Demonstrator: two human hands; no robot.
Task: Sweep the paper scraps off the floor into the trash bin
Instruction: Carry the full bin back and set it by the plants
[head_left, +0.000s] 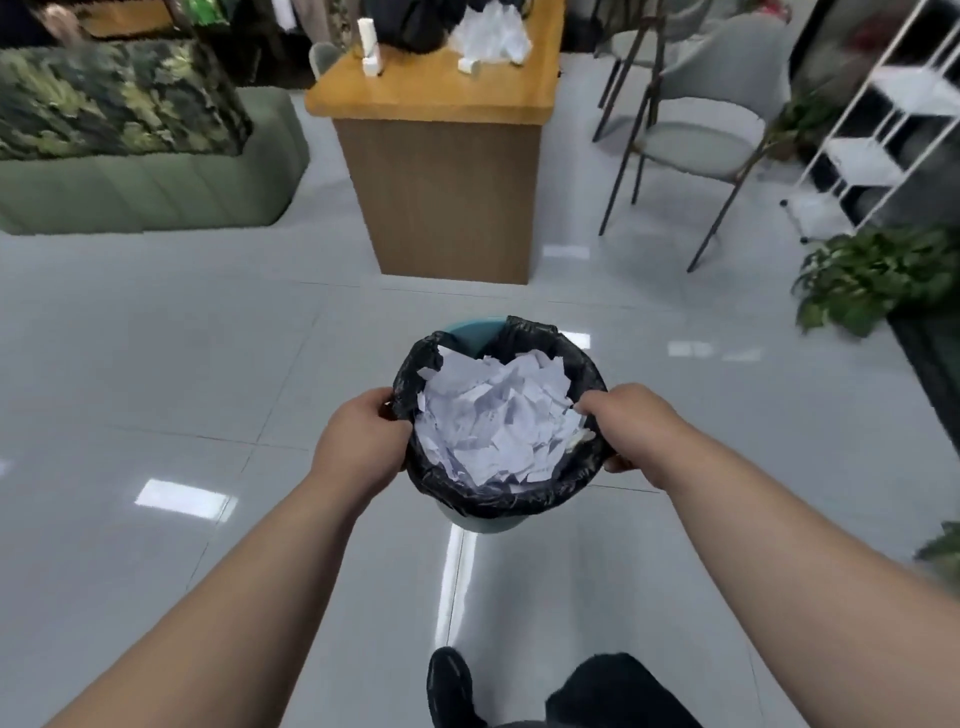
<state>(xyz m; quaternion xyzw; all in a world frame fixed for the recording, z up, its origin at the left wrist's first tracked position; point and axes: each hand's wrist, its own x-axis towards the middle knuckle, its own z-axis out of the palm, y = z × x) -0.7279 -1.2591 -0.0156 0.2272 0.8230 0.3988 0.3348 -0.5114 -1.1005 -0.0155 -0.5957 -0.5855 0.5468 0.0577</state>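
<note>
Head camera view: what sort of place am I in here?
Probably an office lounge or waiting area: a wooden desk, a green sofa and a grey chair stand on glossy grey floor tiles, with potted plants at the right.

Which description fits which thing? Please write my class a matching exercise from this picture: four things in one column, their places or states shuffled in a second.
Things
1. paper scraps
2. left hand
3. wooden desk
4. leafy plant

Descriptions
A. green, at the right edge of the view
B. grips the left side of the bin's rim
C. heaped inside the black-lined trash bin
D. stands beyond the bin, white items on top

Pairs: 1-C, 2-B, 3-D, 4-A
</note>
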